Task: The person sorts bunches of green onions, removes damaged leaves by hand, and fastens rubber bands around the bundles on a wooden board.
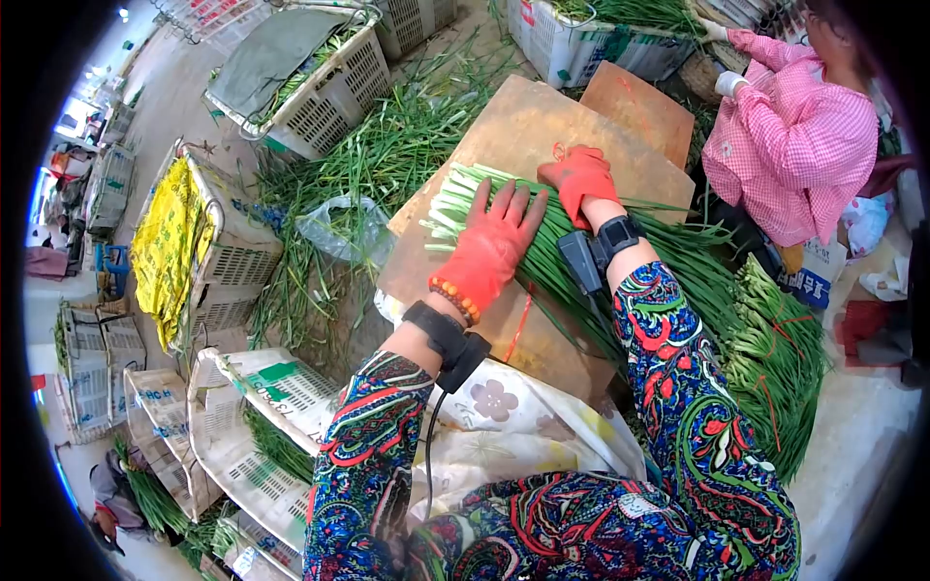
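Observation:
A loose bunch of garlic chives [554, 254] lies across a brown board [528, 121], its pale cut ends to the left and its leaves trailing right. My left hand [492, 247], in an orange-red glove with darkened fingertips, rests flat on the stalks, fingers spread. Just beyond the bunch, my right hand [579, 179] in a matching glove has its fingers curled in. A thin red tie [559, 151] loops out at its fingertips. Another red tie [520, 321] lies on the board near me.
Tied bunches of chives [775, 358] are heaped at my right. Loose green leaves [354, 160] cover the floor left of the board. White plastic crates [339, 97] stand around, one with a yellow sack [167, 247]. A co-worker in a pink checked shirt [790, 145] is at upper right.

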`<state>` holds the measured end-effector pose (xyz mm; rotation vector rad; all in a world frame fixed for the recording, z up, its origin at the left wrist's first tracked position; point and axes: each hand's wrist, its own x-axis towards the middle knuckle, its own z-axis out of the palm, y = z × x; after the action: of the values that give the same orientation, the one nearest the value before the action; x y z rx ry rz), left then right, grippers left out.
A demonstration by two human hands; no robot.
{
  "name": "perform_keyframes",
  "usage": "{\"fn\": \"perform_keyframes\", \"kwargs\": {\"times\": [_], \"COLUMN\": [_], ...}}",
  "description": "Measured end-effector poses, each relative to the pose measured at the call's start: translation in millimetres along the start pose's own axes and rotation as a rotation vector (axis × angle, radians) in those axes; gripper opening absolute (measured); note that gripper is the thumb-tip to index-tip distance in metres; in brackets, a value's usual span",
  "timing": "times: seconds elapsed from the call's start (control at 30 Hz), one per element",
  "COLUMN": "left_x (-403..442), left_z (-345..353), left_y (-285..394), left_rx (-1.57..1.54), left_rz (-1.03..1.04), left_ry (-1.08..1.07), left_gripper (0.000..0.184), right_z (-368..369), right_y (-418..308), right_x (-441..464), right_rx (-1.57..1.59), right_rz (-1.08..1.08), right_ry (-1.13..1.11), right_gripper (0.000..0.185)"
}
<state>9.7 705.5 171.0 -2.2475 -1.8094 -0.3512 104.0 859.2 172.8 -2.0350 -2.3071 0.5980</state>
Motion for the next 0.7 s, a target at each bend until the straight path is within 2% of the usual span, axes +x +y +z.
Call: {"fn": "perform_keyframes", "kwargs": {"times": [0.1, 0.13, 0.23, 0.27, 0.37, 0.43, 0.5, 0.53, 0.6, 0.7], "left_x": [0, 0, -1, -1, -3, -9, -18, -23, -27, -22], "left_z": [0, 0, -3, -3, 2, 1, 10, 10, 6, -33], "left_y": [2, 2, 4, 5, 8, 14, 17, 15, 15, 4], "left_rx": [0.006, 0.004, 0.027, 0.039, 0.080, 0.107, 0.108, 0.110, 0.098, -0.205], "left_rz": [-0.011, -0.016, -0.030, -0.033, -0.070, -0.106, -0.101, -0.095, -0.066, 0.006], "left_ry": [-0.011, -0.015, -0.031, -0.036, 0.028, 0.002, 0.095, 0.077, 0.050, -0.239], "left_gripper": [0.064, 0.064, 0.063, 0.062, 0.058, 0.054, 0.057, 0.060, 0.066, 0.087], "right_z": [35, 15, 2, -1, -15, 12, 22, 33, 27, 27], "right_y": [25, 11, 17, 19, 9, 10, 6, 9, 7, 10], "right_x": [39, 17, 4, -3, -42, -57, -79, -75, -80, -76], "right_rx": [0.004, 0.082, 0.285, 0.372, 0.286, 0.366, 0.452, 0.572, 0.524, 0.555], "right_rz": [-0.454, -0.278, -0.249, -0.315, -0.339, -0.360, -0.362, -0.511, -0.561, -0.603], "right_ry": [-0.166, -0.123, -0.178, -0.160, -0.029, 0.166, 0.371, 0.424, 0.475, 0.489], "right_gripper": [0.034, 0.027, 0.027, 0.028, 0.026, 0.016, 0.010, 0.012, 0.009, 0.007]}}
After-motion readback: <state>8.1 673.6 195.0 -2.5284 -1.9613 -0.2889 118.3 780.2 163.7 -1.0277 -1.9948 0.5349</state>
